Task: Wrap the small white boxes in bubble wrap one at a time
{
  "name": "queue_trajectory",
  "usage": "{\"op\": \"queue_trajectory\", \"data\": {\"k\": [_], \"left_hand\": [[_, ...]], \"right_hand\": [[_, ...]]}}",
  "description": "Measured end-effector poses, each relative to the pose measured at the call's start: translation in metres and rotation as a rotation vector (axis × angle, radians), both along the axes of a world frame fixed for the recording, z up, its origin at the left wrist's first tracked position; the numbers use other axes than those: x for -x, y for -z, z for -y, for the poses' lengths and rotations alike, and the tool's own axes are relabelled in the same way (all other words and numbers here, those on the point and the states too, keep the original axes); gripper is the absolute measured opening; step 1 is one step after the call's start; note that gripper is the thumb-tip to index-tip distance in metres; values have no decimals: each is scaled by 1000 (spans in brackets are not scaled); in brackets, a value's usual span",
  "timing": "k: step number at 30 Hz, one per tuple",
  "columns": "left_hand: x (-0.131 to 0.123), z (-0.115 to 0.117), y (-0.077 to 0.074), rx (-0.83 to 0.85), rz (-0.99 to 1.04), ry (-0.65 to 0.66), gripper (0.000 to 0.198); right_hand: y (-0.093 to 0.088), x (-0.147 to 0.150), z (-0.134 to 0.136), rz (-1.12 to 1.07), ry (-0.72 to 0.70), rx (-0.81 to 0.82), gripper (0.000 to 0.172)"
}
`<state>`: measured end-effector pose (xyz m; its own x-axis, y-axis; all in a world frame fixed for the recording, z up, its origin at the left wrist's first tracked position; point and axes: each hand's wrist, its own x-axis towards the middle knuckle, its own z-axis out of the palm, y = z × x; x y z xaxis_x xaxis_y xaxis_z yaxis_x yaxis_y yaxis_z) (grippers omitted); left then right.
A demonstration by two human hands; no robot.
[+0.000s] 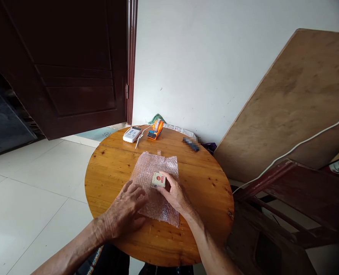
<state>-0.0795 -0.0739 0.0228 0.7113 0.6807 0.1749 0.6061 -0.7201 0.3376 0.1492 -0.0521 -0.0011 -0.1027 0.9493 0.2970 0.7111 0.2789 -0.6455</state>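
A sheet of bubble wrap lies flat on the round wooden table. On it sits a small printed box. My right hand has its fingers closed on the box's right side. My left hand lies flat with fingers spread on the near left corner of the bubble wrap, just left of the box.
At the table's far edge are a white device with a cable, an orange tape dispenser and a dark small object. A wooden board leans on the wall at right, above dark red furniture. A dark door stands open at left.
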Motion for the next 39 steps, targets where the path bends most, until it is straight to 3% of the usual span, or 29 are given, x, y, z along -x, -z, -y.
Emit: {"op": "queue_trajectory", "data": {"k": [4,8,11,15,19,23,26,31,33,36,39], "left_hand": [[-4,1,9,-61,-40,33,7],[-13,-3,22,-167,-17,71,12],[-17,-5,22,-204,58,29,14],[-24,-15,-3,-160,167,-62,16],[-39,-38,-34,-109,47,-228,13],[-58,-65,-47,36,-31,-357,14],[-65,-76,-43,90,-65,-384,15],[-59,-81,-32,167,53,-410,19],[-53,-82,-27,228,170,-370,30],[-49,-84,-17,338,320,-280,63],[-51,-86,-6,412,403,-250,58]], "right_hand": [[3,-1,0,-18,-6,0,52],[4,-3,2,-59,-46,8,56],[2,-5,3,-93,-85,39,59],[-3,-11,3,-168,-127,156,60],[-10,-27,1,-432,-128,310,59],[-25,-45,-2,-683,-201,413,74],[-32,-45,-5,-626,-175,425,76],[-21,-29,-18,-492,80,356,27],[-15,-25,-22,-513,91,347,22],[-11,-25,-25,-514,66,335,21],[-14,-26,-24,-480,58,326,21]]}}
